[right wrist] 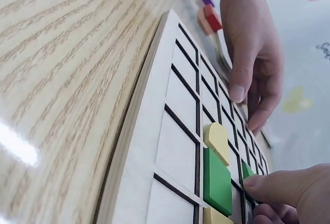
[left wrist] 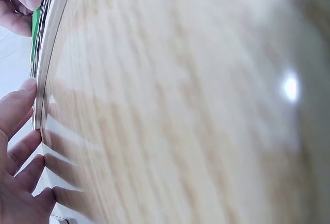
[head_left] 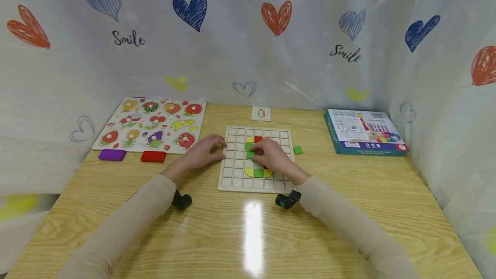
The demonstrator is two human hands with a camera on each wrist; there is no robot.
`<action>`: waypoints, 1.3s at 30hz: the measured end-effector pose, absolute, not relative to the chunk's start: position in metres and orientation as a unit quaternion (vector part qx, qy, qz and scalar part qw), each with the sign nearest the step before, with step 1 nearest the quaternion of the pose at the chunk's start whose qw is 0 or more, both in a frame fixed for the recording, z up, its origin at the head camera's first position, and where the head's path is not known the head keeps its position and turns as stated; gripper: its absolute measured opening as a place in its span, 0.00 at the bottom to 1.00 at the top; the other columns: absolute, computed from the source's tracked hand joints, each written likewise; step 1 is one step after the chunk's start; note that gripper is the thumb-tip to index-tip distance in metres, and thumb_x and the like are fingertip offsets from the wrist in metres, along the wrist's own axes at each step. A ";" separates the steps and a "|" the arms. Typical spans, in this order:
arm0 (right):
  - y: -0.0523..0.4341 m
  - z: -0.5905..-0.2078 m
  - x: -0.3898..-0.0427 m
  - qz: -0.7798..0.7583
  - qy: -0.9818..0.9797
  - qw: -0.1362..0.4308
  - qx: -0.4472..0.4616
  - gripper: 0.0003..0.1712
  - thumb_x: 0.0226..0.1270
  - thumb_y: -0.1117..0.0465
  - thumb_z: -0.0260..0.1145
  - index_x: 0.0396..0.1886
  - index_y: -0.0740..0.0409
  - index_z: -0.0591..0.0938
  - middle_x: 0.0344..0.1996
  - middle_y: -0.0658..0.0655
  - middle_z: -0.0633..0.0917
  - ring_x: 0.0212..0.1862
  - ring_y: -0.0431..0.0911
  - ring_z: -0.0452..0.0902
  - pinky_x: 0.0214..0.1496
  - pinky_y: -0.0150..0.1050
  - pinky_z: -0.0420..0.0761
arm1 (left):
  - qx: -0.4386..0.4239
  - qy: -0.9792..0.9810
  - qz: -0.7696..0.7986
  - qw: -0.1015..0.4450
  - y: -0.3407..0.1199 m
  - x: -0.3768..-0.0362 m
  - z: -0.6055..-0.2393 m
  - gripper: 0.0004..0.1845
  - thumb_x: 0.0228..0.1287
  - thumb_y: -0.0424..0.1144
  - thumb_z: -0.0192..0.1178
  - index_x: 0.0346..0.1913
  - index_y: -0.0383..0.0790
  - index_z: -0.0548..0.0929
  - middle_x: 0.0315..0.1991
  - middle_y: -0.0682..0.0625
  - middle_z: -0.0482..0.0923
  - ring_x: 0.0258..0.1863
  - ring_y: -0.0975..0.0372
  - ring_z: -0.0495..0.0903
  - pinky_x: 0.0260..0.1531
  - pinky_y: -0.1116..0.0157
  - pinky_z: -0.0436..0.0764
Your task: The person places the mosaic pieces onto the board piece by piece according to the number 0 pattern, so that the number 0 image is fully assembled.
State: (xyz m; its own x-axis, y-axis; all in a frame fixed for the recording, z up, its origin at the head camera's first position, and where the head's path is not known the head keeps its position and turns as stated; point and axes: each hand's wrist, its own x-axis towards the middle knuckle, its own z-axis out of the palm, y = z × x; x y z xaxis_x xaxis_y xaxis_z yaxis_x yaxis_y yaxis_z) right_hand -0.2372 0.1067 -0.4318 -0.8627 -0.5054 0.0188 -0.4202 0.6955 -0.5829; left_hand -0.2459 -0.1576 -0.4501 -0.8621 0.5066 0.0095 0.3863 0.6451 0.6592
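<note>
Left hand [head_left: 205,152] flat, bracing grid board [head_left: 232,181] edge so right hand [head_left: 271,155] fingertips can pinch green tile [head_left: 250,154] into cell.

Left of the left hand [head_left: 203,152] lie a fruit-picture peg puzzle board [head_left: 152,124], a purple block [head_left: 112,155] and a red block [head_left: 153,156]; right of the right hand [head_left: 271,154] sits a teal cardboard box [head_left: 364,132].

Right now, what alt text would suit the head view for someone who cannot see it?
A right hand pinches a green tile on a white grid board; the left hand steadies the board's edge. A fruit puzzle and a box lie on the table.
</note>
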 end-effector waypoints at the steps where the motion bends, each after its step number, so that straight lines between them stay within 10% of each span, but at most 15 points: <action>1: 0.106 -0.432 -0.238 -0.297 0.919 0.072 -0.251 0.14 0.63 0.64 0.70 0.48 0.61 0.86 0.37 0.54 0.82 0.38 0.43 0.74 0.41 0.37 0.76 | 0.248 0.903 0.341 0.087 -0.158 -0.246 -0.450 0.17 0.66 0.41 0.65 0.55 0.39 0.79 0.65 0.40 0.68 0.67 0.47 0.64 0.68 0.49 0.62; 39: 0.129 -0.420 -0.228 -0.374 0.903 0.029 -0.211 0.16 0.67 0.61 0.67 0.52 0.63 0.84 0.44 0.59 0.83 0.42 0.47 0.80 0.46 0.40 0.81 | 0.251 0.905 0.332 0.085 -0.157 -0.245 -0.448 0.17 0.66 0.40 0.64 0.54 0.37 0.79 0.65 0.39 0.68 0.67 0.47 0.64 0.68 0.49 0.62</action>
State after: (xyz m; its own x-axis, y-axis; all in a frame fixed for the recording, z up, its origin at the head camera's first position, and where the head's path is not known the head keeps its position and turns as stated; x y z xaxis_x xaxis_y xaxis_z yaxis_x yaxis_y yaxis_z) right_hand -0.2275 0.1294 -0.4200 -0.9094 -0.4024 0.1052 -0.3589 0.6312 -0.6876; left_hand -0.2450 -0.1573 -0.4477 -0.8593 0.5113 0.0136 0.3986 0.6528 0.6442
